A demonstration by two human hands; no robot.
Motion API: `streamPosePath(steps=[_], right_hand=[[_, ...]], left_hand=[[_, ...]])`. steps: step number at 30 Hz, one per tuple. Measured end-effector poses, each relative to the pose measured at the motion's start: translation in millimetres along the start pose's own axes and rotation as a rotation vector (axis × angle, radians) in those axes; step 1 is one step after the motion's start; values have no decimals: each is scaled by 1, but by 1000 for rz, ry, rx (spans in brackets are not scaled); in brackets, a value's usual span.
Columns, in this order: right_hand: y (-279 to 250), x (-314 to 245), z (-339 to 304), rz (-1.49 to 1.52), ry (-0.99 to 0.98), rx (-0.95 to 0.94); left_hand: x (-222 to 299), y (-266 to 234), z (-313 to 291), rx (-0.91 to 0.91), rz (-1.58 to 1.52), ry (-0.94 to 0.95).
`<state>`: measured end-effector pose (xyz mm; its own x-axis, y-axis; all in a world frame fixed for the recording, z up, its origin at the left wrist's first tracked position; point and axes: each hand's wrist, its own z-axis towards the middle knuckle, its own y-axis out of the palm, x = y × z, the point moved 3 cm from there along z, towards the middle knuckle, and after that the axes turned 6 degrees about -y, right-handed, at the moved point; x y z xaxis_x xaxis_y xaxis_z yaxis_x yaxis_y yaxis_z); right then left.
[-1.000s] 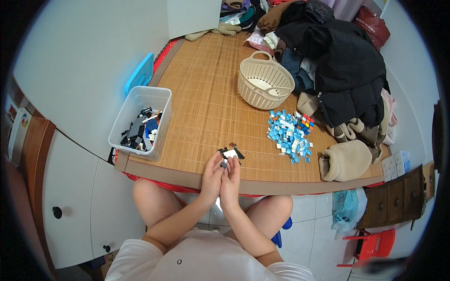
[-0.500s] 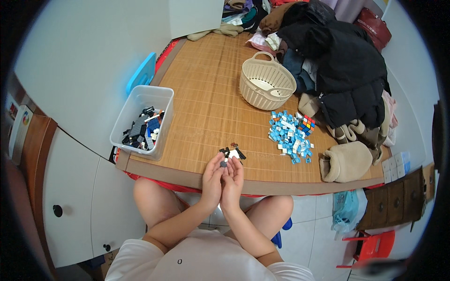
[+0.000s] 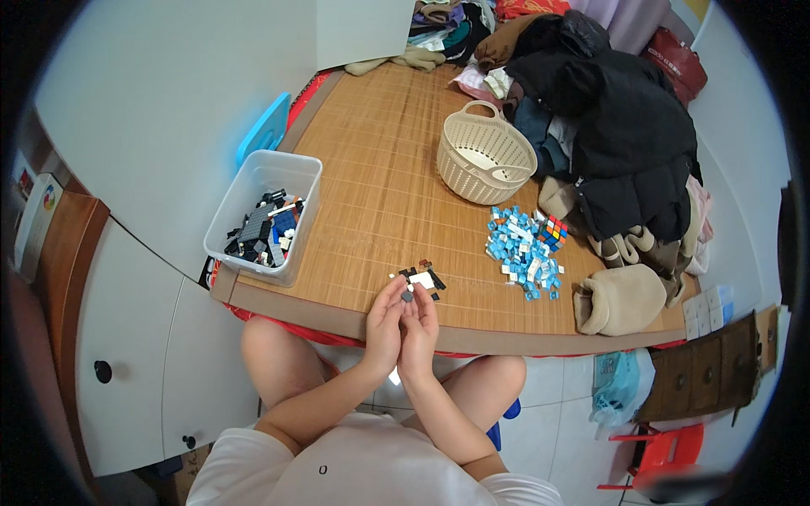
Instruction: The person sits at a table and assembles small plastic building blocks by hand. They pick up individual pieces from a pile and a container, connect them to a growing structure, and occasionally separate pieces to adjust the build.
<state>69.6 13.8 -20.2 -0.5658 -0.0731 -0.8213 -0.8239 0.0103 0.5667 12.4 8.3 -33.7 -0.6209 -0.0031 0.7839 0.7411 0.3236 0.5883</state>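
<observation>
Close together at the mat's near edge, my left hand (image 3: 384, 327) and my right hand (image 3: 419, 331) meet with thumbs side by side and fingers curled inward. Between the fingertips shows a small dark grey building brick (image 3: 407, 297), with a white bit just above it; the palms hide anything else inside. Just beyond the fingers lie several loose building bricks: a white one (image 3: 422, 279), a long black one (image 3: 436, 279) and a small reddish-brown one (image 3: 425, 264).
To the left stands a clear plastic box (image 3: 305, 198) of mixed bricks, its blue lid (image 3: 267, 126) behind. Right of my hands are a heap of blue and white keycap-like pieces (image 3: 523, 249) and a puzzle cube (image 3: 553, 232). Farther back are a beige basket (image 3: 481, 173) and piled clothes (image 3: 633, 126).
The whole view has shifted slightly. My hands stay joined around the grey brick, with little finger movement; more of the small loose pieces show around the fingertips.
</observation>
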Motion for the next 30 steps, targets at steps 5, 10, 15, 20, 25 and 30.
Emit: streamPosePath(steps=[5, 10, 15, 20, 25, 30], right_hand=[[12, -9, -2, 14, -48, -30], [39, -17, -4, 24, -69, -123], [89, -28, -4, 42, -68, -244], [134, -22, -5, 34, -107, -394], [170, -7, -8, 34, -79, -495], [198, 7, -5, 34, -38, -568]], left_hand=[[14, 4, -4, -13, -75, 36], [46, 2, -7, 0, -110, 108], [94, -3, -8, 12, -179, 246], [141, -17, -14, 63, -170, 368], [173, -37, -16, 120, -187, 462], [196, -56, -13, 173, -187, 495]])
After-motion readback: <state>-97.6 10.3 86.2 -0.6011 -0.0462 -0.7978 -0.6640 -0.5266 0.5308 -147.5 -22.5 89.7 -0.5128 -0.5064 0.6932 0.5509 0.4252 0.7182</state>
